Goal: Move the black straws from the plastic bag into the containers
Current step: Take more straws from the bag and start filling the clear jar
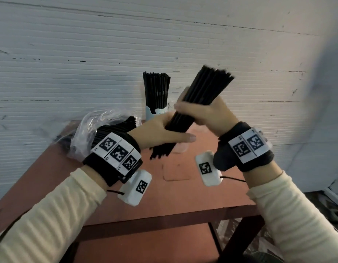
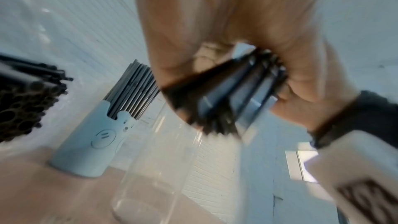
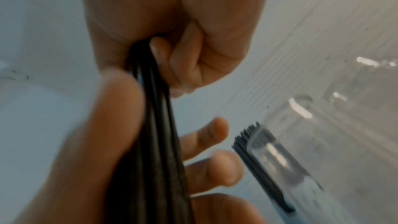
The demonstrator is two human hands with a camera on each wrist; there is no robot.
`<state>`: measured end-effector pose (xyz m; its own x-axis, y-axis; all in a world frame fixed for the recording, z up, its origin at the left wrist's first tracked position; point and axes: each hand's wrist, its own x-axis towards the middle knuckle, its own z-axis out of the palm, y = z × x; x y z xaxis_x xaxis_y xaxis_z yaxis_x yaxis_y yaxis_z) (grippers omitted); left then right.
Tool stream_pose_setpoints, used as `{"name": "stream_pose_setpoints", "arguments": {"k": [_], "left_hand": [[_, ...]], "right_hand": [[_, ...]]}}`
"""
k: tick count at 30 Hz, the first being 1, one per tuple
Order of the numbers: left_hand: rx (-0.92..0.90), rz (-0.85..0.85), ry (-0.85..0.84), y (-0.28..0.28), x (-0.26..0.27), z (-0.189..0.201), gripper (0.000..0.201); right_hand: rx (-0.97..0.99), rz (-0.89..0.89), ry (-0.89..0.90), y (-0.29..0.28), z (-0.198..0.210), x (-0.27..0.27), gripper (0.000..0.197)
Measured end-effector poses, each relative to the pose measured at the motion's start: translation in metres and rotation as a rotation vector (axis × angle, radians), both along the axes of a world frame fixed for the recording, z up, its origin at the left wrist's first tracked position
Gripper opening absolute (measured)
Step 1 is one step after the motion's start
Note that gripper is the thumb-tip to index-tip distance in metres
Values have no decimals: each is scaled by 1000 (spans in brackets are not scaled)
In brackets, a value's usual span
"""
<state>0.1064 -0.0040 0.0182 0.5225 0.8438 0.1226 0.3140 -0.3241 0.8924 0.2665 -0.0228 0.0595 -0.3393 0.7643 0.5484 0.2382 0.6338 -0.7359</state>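
White ribbed panelling closed off the far side of the scene, and a reddish-brown table (image 1: 192, 194) stood against it. Above the table's middle, both hands shared one bundle of black straws (image 1: 198, 103), tilted with its upper end leaning right and away. The right hand (image 1: 204, 114) had its fingers curled tight round the bundle's middle; the left hand (image 1: 160, 133) cupped the lower part from the left, fingers bent loosely about it and thumb stretched out beneath.

The main risk, as I judged it, lay at the lower end — there the straws splayed unevenly below the left palm, some poking further down than others. If either grip slackened while the bundle was tipped upright, loose ones could slide out onto the table or roll off its edge. A ragged bottom end could also catch on a container's rim. The clear container (image 2: 155, 168), standing just right of the blue one in the left wrist view, looked light and could be knocked over by a careless lowering.

The blue bear-faced container (image 1: 155, 112) at the far edge already stood packed with upright straws, so it seemed to have little room left. To the left, the crumpled plastic bag (image 1: 92, 130) lay on the table with many straws left inside. The straws themselves were thin, matte black, stiff and hollow — their open ends showed clearly in the left wrist view.
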Motion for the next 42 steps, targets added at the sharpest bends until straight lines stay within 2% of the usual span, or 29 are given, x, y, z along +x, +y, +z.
{"name": "stream_pose_setpoints", "arguments": {"k": [3,5,7,10,13,15,18,23,27,30,34,37,40,42], "left_hand": [[352,271,-98,17,7,-6,82],[475,389,-154,31,13,-12,102],[389,448,-163,45,20,-13,114],[176,398,-103,60,28,-15,126],[91,385,-60,69,32,-18,125],[78,399,-49,73,32,-20,114],[89,417,-72,73,29,-19,99],[79,407,-63,73,21,-20,99],[85,406,-43,73,23,-18,99],[93,415,-46,72,23,-18,97],[94,399,-44,68,22,-17,98],[91,396,-11,68,21,-16,99],[84,365,10,67,18,-14,107],[85,368,4,65,14,-11,106]], "right_hand": [[103,-205,259,10,26,14,16],[164,-341,398,17,42,20,17],[186,-441,442,26,53,21,18],[157,-544,328,43,55,17,13],[80,-589,202,61,49,11,19],[1,-604,115,73,44,7,30],[-135,-578,-66,87,35,3,30],[-361,-516,-410,104,23,-3,25],[-400,-510,-702,105,25,-7,40],[-450,-420,-750,108,31,-5,43],[-524,-301,-637,107,32,2,46],[-411,-400,-668,98,34,6,68],[-283,-490,-736,83,39,8,73],[-174,-549,-668,77,40,7,74]]}}
